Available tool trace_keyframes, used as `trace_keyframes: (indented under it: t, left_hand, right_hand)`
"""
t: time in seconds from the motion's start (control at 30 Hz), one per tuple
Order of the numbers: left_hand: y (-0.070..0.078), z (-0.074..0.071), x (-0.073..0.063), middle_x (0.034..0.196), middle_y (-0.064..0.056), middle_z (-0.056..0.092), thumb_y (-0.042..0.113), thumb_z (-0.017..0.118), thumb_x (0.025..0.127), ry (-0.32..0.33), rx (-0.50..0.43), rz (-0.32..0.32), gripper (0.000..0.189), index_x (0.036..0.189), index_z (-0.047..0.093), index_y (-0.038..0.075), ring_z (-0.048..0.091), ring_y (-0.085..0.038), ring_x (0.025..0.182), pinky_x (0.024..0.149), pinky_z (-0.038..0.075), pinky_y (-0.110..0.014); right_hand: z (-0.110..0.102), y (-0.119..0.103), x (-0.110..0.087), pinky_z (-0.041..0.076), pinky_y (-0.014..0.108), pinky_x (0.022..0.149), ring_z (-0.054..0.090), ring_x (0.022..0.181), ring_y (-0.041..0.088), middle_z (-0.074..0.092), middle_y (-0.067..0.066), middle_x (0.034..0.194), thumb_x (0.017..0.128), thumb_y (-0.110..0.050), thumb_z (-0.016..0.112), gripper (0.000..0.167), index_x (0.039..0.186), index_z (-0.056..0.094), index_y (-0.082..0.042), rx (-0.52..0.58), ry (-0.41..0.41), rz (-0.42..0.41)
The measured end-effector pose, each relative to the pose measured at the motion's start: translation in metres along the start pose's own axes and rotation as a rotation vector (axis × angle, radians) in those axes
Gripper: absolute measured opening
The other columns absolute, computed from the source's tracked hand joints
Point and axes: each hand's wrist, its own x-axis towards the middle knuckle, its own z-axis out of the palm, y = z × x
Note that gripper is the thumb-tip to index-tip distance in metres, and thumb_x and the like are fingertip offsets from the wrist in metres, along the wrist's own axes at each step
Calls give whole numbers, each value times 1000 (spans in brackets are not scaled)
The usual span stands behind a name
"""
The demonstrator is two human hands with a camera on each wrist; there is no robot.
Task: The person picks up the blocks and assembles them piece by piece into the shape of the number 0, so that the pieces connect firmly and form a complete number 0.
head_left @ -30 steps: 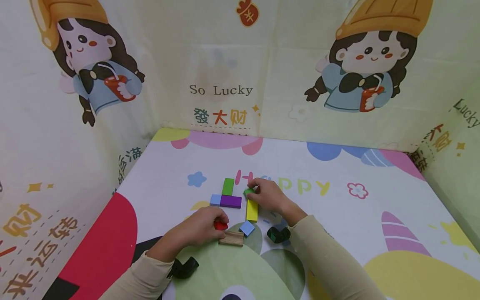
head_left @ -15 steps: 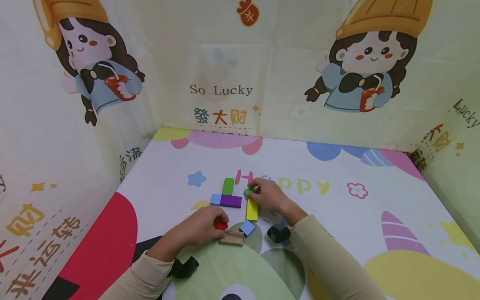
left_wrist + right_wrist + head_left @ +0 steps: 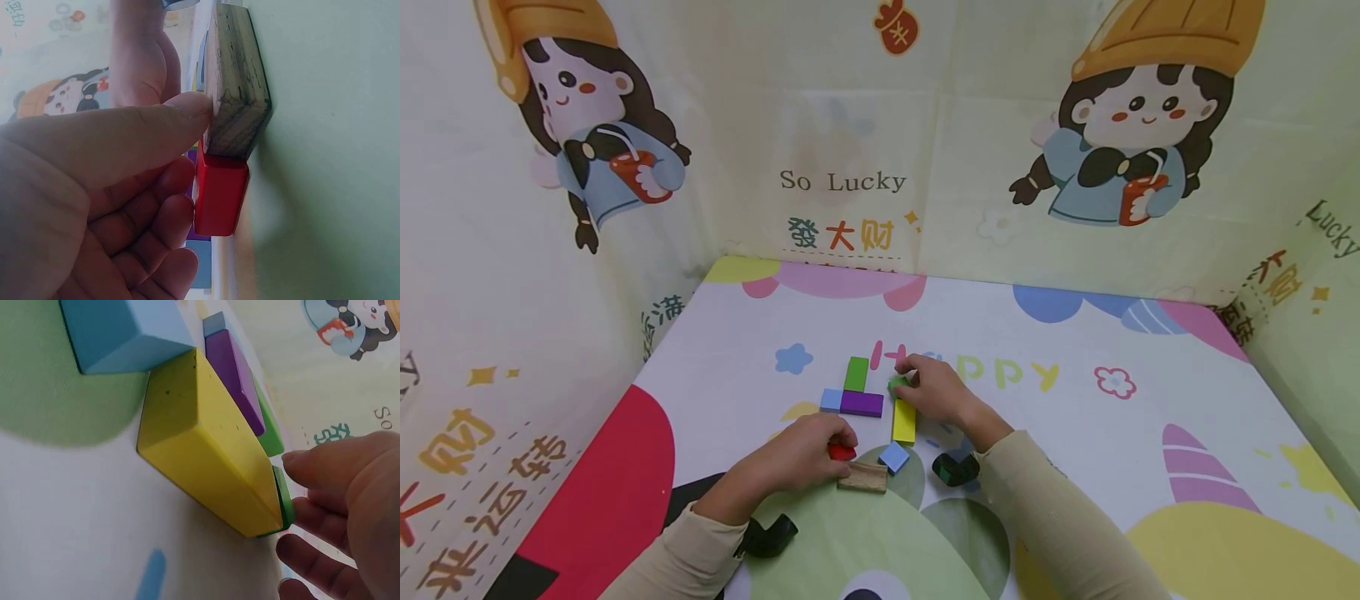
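Note:
My left hand point(image 3: 808, 450) is at a red block point(image 3: 841, 452) and a wood-grain block point(image 3: 862, 477). In the left wrist view the thumb rests on the top edge of the wood-grain block point(image 3: 234, 81), and the loosely bent fingers point(image 3: 172, 219) touch the top of the red block point(image 3: 222, 194). My right hand point(image 3: 934, 389) pinches a small green block point(image 3: 896, 383) at the far end of a yellow block point(image 3: 905, 421). In the right wrist view the green block point(image 3: 284, 497) shows as a thin strip behind the yellow one, between thumb and forefinger.
A purple block point(image 3: 862, 404) lies with a light-blue block point(image 3: 831, 400) at its left and a taller green block point(image 3: 856, 374) behind it. Another light-blue block point(image 3: 894, 457) stands turned at the yellow block's near end. A patterned cloth wall point(image 3: 955, 167) rises behind the table.

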Motion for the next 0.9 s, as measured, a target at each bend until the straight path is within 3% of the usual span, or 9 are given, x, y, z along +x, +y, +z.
trace_keyframes:
  t: [0.57,0.9]
  left_hand:
    - [0,-1,0,95,1,61,8,82,82,7,6,24,25,102,67,7,55,-16,89,73,51,-33]
    - [0,-1,0,95,2,61,8,82,82,2,14,15,25,102,67,7,55,-16,90,73,52,-33]
  right_hand:
    - [3,-1,1,52,32,85,57,94,21,64,3,102,94,-20,72,23,113,65,-9,-6,5,3]
    - [2,-2,0,52,36,91,60,104,24,65,6,118,93,-22,71,35,124,63,-7,7,9,23]
